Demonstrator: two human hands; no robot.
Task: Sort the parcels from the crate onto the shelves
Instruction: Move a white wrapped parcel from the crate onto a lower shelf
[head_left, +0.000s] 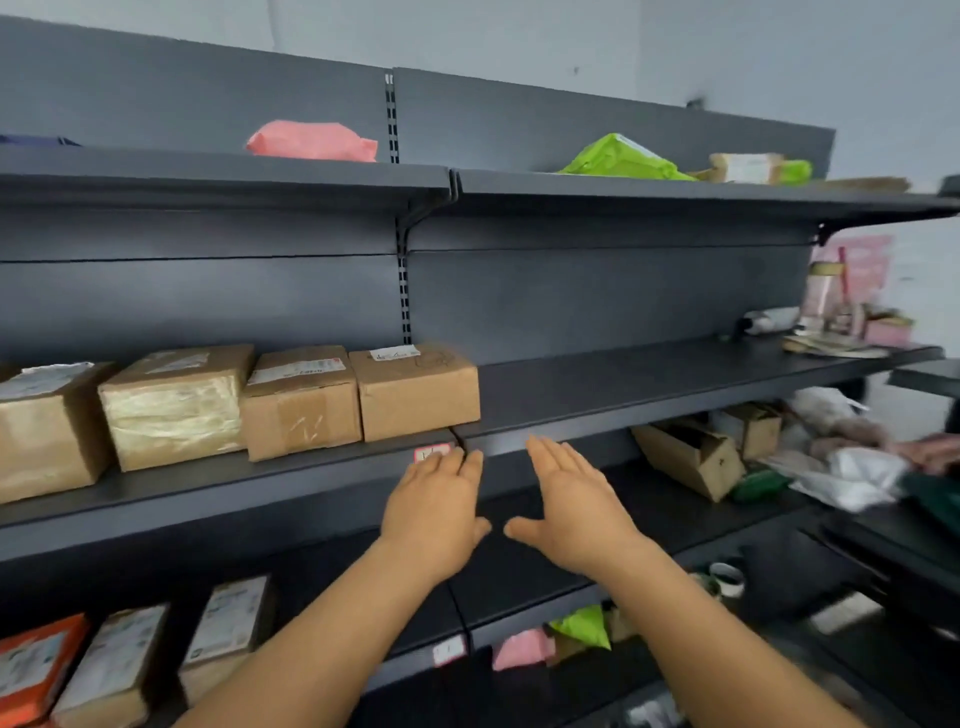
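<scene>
Four boxes (234, 405) stand edge to edge on the middle shelf (649, 384), likely packed tight to save room; just right of them, left hand (434, 512) and right hand (576, 512) hover flat-fingered, holding nothing; crate unseen.

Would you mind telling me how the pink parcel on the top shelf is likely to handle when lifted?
The pink parcel looks like a soft, wrinkled mailer bag, so it would probably flop and feel light. It lies flat, so rolling seems unlikely.
</scene>
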